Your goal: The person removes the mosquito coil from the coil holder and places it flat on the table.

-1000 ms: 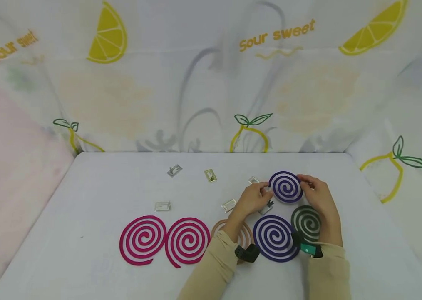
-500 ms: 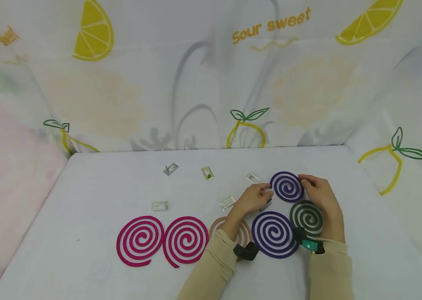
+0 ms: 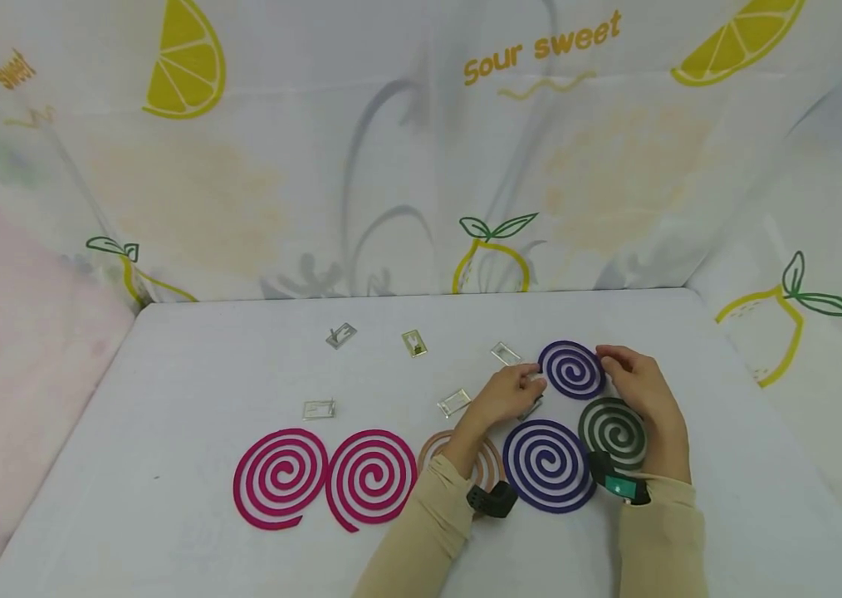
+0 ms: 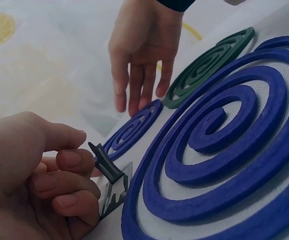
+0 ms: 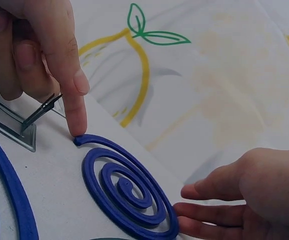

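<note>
The far blue mosquito coil lies flat on the white table between both hands. My left hand touches the outer end of this coil with its index fingertip, while the other fingers curl loosely around nothing. At the opposite edge, my right hand rests its fairly straight fingertips against the coil. Beneath the left hand sits a metal coil stand with a raised prong, mostly hidden in the head view. A second, larger-looking blue coil lies nearer, beside a dark green coil.
Two pink coils lie at the front left, and a tan coil is partly covered by the left forearm. Several metal stands are spread over the table behind the coils. A lemon-printed cloth backs the table.
The head view has shifted slightly. The far blue coil seems to have shifted a little right and settled flat. Both hands stay at its edges, almost unmoved.
</note>
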A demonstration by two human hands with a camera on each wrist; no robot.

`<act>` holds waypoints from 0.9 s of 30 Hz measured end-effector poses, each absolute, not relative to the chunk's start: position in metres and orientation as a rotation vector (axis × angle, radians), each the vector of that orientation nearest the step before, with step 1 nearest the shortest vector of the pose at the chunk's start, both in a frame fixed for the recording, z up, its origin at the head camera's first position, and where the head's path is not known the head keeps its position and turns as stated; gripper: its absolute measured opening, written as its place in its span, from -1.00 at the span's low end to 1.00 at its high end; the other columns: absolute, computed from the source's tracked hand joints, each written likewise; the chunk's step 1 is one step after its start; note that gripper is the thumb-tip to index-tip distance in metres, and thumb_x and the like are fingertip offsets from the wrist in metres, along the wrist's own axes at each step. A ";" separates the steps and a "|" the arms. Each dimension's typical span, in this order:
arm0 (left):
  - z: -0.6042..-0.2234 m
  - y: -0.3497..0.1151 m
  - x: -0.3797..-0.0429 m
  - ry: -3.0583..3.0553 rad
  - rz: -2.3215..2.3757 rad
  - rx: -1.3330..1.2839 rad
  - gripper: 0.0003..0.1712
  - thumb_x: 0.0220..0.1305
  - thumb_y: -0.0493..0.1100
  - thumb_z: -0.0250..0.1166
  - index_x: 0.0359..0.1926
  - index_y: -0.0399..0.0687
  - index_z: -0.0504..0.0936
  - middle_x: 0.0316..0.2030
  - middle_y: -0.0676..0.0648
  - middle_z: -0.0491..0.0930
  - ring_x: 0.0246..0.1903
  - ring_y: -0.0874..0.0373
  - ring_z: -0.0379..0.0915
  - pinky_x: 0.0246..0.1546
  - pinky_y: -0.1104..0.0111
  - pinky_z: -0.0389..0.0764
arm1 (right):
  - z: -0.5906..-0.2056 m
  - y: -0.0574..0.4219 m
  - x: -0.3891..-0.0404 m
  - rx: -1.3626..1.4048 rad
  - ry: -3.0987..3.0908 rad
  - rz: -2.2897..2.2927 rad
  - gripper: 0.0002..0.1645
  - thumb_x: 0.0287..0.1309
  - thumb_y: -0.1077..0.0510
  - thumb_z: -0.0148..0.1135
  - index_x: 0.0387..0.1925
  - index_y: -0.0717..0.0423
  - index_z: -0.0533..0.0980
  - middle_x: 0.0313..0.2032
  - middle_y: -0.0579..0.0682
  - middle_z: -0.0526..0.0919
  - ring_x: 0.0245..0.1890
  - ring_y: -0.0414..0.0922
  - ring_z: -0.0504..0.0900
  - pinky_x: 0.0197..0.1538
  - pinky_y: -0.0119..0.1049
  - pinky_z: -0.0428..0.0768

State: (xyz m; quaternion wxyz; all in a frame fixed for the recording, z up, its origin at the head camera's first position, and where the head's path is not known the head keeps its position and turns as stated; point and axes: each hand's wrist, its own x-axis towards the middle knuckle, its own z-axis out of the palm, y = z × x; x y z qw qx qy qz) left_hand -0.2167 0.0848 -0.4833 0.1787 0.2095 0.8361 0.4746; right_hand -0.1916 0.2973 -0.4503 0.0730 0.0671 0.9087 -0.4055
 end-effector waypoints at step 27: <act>-0.483 0.082 -0.216 2.334 1.334 0.642 -0.50 0.36 -0.07 0.04 0.24 -0.21 0.42 -0.65 0.05 0.46 -0.62 0.33 0.26 -0.43 0.55 0.32 | -0.450 0.299 -0.189 0.200 2.714 -1.235 -0.46 0.43 0.09 -0.22 0.28 0.35 0.22 0.20 0.40 0.35 0.19 0.24 0.36 0.03 -0.23 0.47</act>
